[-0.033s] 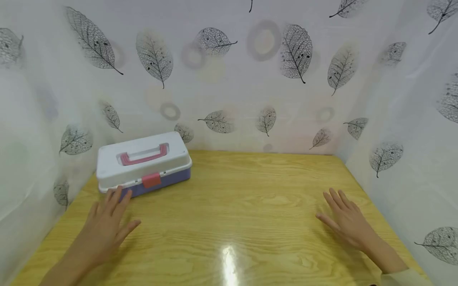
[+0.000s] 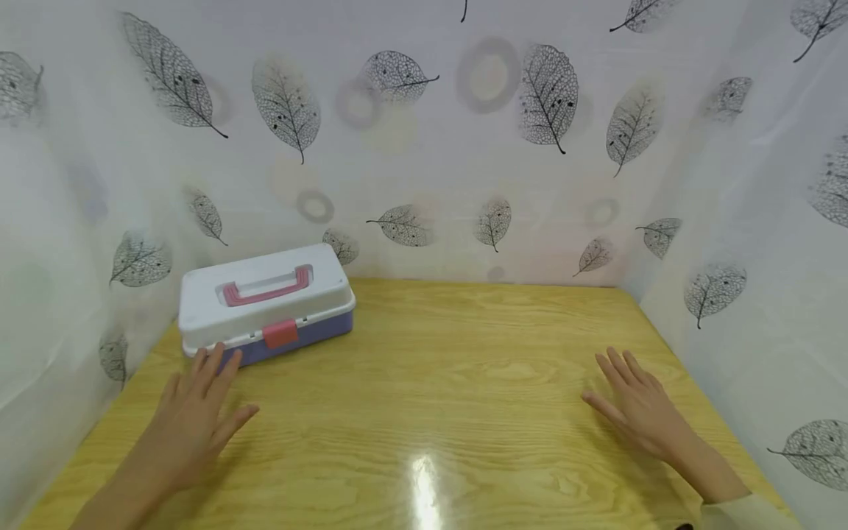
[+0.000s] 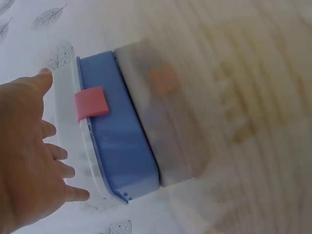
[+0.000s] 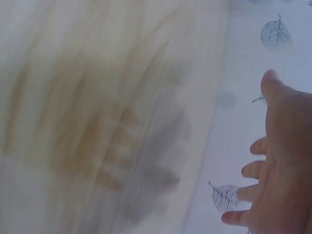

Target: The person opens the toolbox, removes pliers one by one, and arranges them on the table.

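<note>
No text, label, brand, number or sign can be read, whether on the box (image 2: 267,305) at the head view's left or on the leaf-patterned backdrop (image 2: 437,154) across its top.

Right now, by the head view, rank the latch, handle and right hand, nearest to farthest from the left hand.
1. Latch: on the box's front, just ahead and right of the left hand.
2. Handle: on top, farther back.
3. Right hand: across the table, far right.
</note>
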The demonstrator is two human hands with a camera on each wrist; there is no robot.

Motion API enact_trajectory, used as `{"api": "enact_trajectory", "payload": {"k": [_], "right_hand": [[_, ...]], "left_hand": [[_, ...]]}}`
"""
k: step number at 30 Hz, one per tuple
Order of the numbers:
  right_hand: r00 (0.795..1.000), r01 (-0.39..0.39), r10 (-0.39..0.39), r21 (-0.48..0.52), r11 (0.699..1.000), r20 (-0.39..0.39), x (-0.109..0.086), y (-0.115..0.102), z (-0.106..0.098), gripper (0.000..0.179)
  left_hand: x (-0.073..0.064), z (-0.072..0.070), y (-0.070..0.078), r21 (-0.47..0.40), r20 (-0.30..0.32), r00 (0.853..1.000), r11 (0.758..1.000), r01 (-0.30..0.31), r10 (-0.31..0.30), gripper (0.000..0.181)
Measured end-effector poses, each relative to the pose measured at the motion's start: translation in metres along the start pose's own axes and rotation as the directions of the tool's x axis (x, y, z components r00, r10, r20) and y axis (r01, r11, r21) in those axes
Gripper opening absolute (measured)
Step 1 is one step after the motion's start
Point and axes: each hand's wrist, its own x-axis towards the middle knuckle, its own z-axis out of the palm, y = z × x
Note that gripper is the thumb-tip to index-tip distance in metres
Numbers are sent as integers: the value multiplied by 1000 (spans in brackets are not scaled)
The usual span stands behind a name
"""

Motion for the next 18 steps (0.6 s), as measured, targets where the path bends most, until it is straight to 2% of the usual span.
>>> {"api": "enact_trajectory", "payload": {"k": [3,6,10,12,14,16,18], "right_hand": [[1000,-13,11,82,997,21,12,-15,-1,83],[1000,6,-8,146,989,14,27,-34,-1,81],[999,48,-49,212,976,0,50,-62,1,76],[998,56,-60,253,966,9,63,-77,3,76],[998,53,-65,305,951,27,75,-91,4,76],[997,40,-60,356,934,47,86,-104,6,78],[996,25,-57,408,913,67,98,-117,7,78]], "left_hand": [[0,-7,-3,-26,-21,999,999,27,-28,78],[0,-16,-7,-61,-70,995,996,63,-67,77],[4,-29,-14,-162,-122,977,975,152,-173,75],[7,-36,-18,-225,-140,965,956,189,-224,72],[10,-42,-23,-289,-129,947,925,247,-293,72],[14,-47,-28,-339,-121,927,892,299,-356,71],[17,-51,-32,-395,-89,900,845,361,-427,72]]}}
